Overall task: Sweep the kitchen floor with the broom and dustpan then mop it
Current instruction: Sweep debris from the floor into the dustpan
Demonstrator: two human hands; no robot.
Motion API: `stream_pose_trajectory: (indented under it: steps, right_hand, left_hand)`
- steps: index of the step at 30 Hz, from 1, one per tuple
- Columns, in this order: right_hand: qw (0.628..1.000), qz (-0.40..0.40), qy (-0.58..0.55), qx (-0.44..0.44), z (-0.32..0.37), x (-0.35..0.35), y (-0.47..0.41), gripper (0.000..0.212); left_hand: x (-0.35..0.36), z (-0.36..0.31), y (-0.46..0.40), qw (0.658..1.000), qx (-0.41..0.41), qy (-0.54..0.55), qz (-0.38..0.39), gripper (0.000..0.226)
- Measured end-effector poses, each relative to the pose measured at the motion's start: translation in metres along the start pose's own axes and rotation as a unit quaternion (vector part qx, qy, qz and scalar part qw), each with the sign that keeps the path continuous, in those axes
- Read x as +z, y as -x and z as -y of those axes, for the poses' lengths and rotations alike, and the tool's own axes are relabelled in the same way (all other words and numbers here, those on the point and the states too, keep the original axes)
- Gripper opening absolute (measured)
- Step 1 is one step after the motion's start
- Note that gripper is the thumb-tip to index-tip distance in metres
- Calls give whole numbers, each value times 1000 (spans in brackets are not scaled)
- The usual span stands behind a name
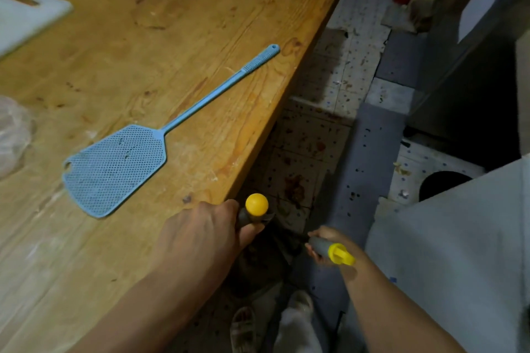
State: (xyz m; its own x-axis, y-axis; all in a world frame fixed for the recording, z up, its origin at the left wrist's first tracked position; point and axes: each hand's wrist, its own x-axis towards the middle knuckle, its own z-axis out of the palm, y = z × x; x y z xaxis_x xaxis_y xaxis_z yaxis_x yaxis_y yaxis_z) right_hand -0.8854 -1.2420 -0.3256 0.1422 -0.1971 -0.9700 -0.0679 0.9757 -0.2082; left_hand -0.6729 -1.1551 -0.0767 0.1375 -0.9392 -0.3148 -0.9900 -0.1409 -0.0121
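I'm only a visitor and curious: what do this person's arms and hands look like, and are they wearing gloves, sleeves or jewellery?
Both the left hand and the right hand are bare, with no gloves. No ring, watch or bracelet shows on either. Both forearms are bare as far as the picture's edge, so any sleeves end higher up, out of view. No markings or bandages are visible.

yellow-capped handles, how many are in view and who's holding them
2. One handle with a round yellow cap is held by the left hand at the table edge; the other, with a notched yellow cap, is in the right hand. Their lower ends are hidden.
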Motion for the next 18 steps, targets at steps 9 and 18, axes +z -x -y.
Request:
stream_pose_trajectory:
  steps: [9,18]
  right_hand:
    - [1000,1,22,12,111,-33,-34,28]
    - [998,13,57,1,214,-70,-48,27]
  left_hand:
    - [-16,-23,-62,996,-70,-14,53,41]
    - [-35,-60,-121,993,-111,-13,45,53]
